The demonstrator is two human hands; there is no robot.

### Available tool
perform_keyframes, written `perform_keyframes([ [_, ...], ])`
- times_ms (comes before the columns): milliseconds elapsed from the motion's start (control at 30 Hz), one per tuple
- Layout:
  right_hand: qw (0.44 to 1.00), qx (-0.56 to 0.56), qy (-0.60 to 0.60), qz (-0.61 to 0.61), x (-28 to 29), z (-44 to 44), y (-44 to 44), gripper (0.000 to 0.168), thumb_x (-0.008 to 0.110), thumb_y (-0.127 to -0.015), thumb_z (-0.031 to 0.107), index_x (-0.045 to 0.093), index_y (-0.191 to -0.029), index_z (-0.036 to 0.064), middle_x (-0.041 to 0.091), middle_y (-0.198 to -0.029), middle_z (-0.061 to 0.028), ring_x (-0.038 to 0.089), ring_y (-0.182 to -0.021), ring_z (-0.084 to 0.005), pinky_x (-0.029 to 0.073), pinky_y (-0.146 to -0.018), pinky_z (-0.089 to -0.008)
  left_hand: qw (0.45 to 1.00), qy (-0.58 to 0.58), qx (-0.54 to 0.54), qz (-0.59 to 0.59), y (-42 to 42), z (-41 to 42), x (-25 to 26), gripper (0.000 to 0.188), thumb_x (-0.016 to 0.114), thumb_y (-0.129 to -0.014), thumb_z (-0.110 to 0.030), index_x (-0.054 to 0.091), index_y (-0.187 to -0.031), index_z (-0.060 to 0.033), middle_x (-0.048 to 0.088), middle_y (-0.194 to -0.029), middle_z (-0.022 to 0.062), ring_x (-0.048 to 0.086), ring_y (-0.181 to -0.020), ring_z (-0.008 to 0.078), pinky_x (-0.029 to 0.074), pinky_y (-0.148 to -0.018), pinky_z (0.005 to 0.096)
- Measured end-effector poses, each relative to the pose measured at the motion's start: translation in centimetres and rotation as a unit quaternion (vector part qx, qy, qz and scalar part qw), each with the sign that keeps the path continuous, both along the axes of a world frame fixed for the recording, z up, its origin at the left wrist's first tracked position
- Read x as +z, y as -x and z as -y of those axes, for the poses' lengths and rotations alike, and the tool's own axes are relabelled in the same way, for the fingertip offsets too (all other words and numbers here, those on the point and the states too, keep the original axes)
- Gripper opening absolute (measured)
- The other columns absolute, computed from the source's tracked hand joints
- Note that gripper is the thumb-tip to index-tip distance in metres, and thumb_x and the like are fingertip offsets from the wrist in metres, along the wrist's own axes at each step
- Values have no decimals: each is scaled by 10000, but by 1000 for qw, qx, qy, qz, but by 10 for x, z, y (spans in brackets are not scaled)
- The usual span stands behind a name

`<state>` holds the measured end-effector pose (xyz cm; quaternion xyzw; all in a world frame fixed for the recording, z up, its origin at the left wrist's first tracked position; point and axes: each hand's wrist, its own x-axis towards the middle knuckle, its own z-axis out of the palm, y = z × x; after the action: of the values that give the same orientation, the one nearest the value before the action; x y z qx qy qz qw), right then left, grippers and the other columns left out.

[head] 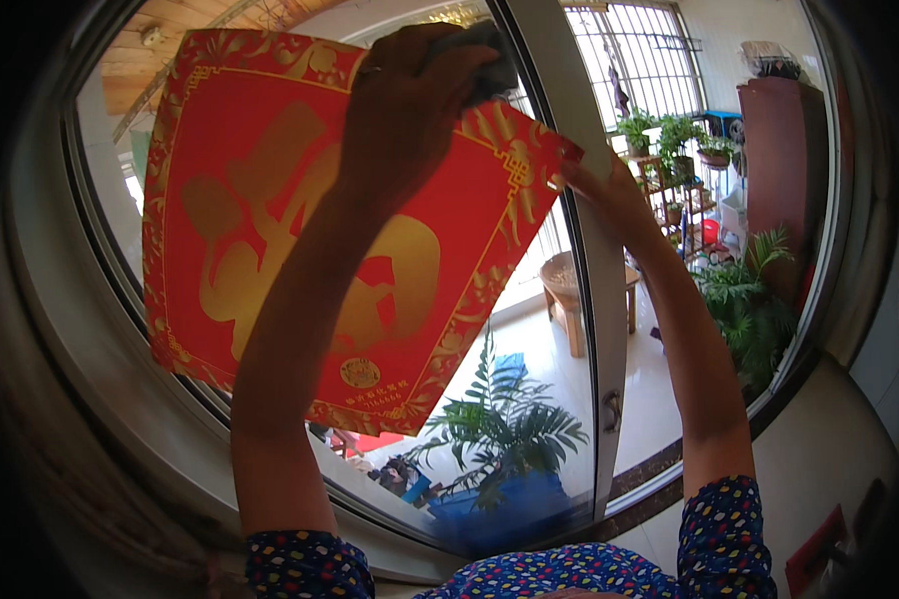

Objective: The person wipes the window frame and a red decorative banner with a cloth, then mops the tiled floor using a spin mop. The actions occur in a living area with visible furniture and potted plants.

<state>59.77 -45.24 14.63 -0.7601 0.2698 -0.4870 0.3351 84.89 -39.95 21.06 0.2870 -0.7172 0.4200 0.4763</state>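
A red paper poster with a large gold Chinese character and a gold floral border (292, 187) lies against the glass pane of a sliding door. My left hand (412, 105) is raised over its upper edge, closed on a dark grey cloth (491, 67) near the door frame. My right hand (595, 180) is at the poster's right corner beside the upright frame, with its fingers on the corner. The left forearm crosses in front of the poster and hides part of it. Small writing stands near the lower edge.
The sliding door's frame (607, 299) has a small latch (611, 412). Beyond the glass are a palm in a blue pot (502, 509), a round basket on a wooden stand (562, 281), plant shelves (652, 176) and a dark red cabinet (783, 187). A curtain hangs at the left.
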Motion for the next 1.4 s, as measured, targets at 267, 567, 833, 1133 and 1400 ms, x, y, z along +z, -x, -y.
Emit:
perform_keyframes([
  [267, 992, -72, 63, -81, -13, 22, 4, 551, 551, -911, 528, 586, -1109, 16, 633, -887, -59, 568, -798, -119, 472, -753, -280, 975, -205, -39, 82, 63, -35, -160, 320, 660, -802, -146, 619, -1117, -108, 534, -1213, 68, 493, -1181, 251, 417, -968, 411],
  [567, 961, -160, 151, -167, -46, 41, 36, 576, 489, -930, 544, 537, -1316, 119, 630, -1098, -118, 592, -994, -177, 442, -898, -341, 982, -146, 115, -5, 41, -112, -280, 365, 667, -790, -193, 615, -1150, -206, 461, -1312, 21, 441, -1246, 230, 351, -1047, 423],
  [833, 957, -157, 126, -208, -64, 70, 41, 626, 457, -930, 544, 435, -1416, 151, 532, -1330, -155, 516, -1222, -263, 378, -1034, -413, 881, -199, 251, -348, -77, -230, -385, 187, 565, -879, -159, 592, -1059, -117, 543, -1097, 111, 527, -1017, 314, 392, -875, 440],
  [1133, 954, -159, 136, -214, -61, 72, 49, 607, 475, -928, 520, 408, -1426, 179, 503, -1353, -156, 499, -1240, -280, 387, -1033, -430, 819, -122, 399, -395, -35, -209, -429, 383, 414, -981, -185, 449, -1325, -22, 379, -1320, 276, 432, -1178, 374, 425, -906, 456],
  [1400, 954, -150, 150, -210, -62, 70, 38, 596, 492, -926, 498, 385, -1434, 205, 477, -1374, -156, 484, -1256, -296, 395, -1033, -445, 938, -241, 244, -51, 76, -200, -492, 403, 661, -839, -279, 580, -1232, -309, 371, -1407, 20, 316, -1346, 266, 189, -1141, 437],
])
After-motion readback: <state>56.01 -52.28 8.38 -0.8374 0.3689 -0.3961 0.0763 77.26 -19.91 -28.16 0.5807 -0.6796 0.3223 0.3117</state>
